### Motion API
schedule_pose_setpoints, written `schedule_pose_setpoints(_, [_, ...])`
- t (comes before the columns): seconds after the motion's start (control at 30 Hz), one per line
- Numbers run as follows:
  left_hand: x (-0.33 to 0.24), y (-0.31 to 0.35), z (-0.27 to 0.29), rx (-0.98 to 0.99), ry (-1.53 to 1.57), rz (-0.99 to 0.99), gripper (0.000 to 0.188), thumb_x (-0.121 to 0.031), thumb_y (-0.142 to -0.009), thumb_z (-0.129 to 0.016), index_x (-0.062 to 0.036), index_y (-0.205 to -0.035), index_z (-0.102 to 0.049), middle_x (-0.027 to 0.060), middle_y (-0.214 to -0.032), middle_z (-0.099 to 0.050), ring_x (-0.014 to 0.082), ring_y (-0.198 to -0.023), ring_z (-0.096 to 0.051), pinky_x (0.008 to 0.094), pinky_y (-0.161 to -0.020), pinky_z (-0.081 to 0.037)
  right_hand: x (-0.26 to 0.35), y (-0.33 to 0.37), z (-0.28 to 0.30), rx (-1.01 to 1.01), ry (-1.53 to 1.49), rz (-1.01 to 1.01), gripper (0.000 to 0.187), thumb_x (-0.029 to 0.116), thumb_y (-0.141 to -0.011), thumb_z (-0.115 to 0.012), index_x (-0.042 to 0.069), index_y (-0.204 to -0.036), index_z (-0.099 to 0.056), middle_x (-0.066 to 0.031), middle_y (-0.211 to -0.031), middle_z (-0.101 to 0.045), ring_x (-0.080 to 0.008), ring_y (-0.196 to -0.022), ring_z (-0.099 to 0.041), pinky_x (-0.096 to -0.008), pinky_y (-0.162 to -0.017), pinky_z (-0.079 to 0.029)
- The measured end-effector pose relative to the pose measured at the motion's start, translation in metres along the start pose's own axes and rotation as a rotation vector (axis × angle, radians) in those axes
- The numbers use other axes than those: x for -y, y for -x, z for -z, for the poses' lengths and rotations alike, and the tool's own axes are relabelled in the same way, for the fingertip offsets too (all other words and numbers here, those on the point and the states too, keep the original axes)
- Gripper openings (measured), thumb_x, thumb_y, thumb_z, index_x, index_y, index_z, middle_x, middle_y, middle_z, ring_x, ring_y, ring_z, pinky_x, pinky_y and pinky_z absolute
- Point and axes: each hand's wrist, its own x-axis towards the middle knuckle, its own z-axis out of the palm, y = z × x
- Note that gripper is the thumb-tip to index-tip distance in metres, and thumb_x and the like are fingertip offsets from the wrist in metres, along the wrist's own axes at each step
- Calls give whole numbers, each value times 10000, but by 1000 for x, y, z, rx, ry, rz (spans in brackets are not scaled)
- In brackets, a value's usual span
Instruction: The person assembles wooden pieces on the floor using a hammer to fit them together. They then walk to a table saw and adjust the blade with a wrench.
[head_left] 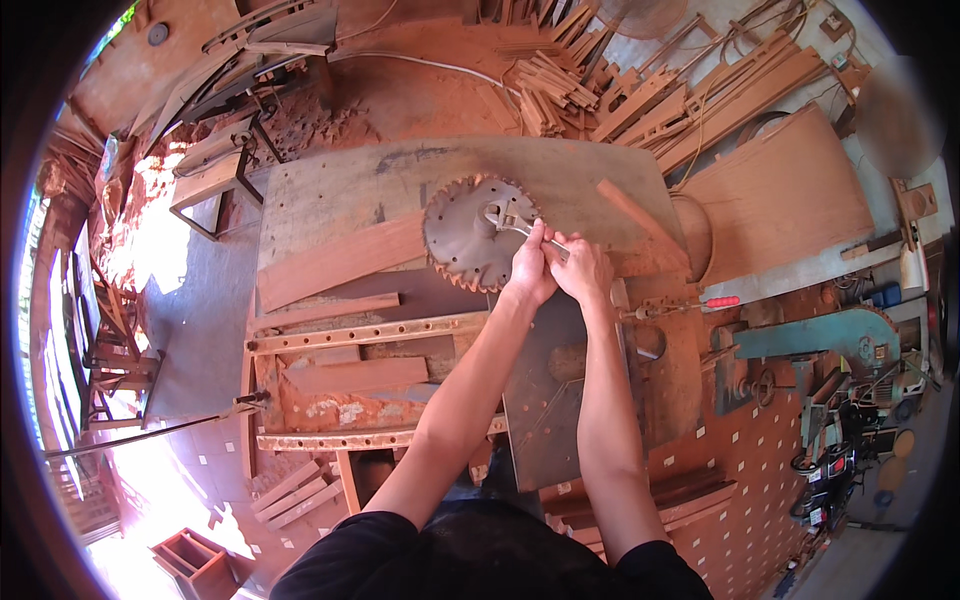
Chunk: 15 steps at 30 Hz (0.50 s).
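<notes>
A round, toothed circular saw blade point(452, 225) stands up from the worn saw table. At the blade's centre, an adjustable wrench point(514, 221) has its jaws at the hub nut; whether they grip it closely I cannot tell. Both hands are closed on the wrench handle. My left hand point(533, 272) is around the part nearer the jaws, by the blade's right edge. Just to its right, my right hand point(584, 270) grips farther along the handle. My fingers hide most of the handle.
Wood boards point(345, 262) and a strip point(640, 215) lie on the saw table point(390, 165). A holed metal rail point(375, 333) runs left of my arms. A red-handled clamp point(722, 302) and a green machine point(820, 338) are at right. Lumber point(555, 85) is piled behind.
</notes>
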Motion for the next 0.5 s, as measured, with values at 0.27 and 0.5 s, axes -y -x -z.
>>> schedule_pose_setpoints(0.27, [-7,7,-11,-99,-41,87,370,-356,-1137,-414,-130,-849,-459,59,-766,-522,274,-883,-556,453,-966,-490,10,16,-3,-21,25,-88,443,510,-874,-720,114,-1056,-796,-240,-1066,-750,-440,-986,-724,-535,-867,-585])
schedule_pose_setpoints(0.5, [-15,16,-5,-139,-83,93,365,-369,-1133,-429,-132,-857,-453,52,-784,-522,261,-869,-549,434,-934,-491,22,20,-5,-26,-9,-112,405,466,-884,-706,94,-1024,-784,-242,-1019,-752,-448,-973,-723,-540,-855,-585])
